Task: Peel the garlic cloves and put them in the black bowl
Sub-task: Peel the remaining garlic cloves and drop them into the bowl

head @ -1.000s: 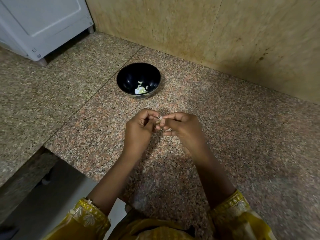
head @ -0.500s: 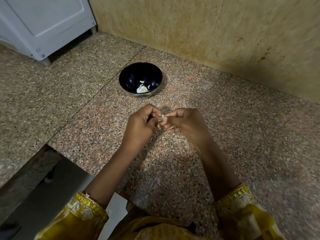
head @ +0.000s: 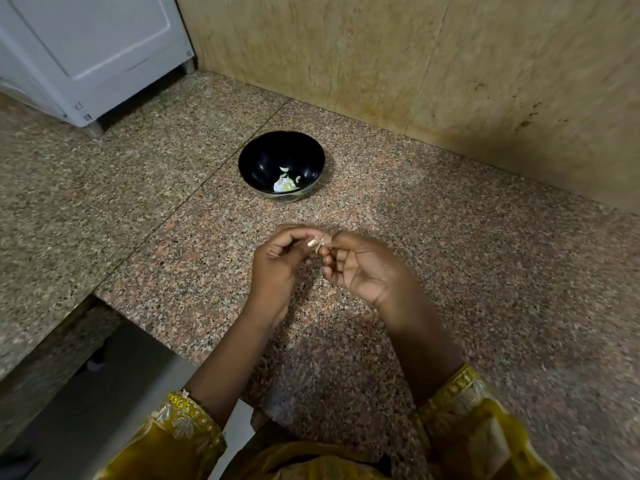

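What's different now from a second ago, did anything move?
Hardly anything. The left hand and right hand still pinch the small papery garlic clove between their fingertips; the right hand's wrist has turned slightly. Nothing was picked up or let go. The round black bowl with pale peeled garlic pieces stays put on the speckled granite counter.
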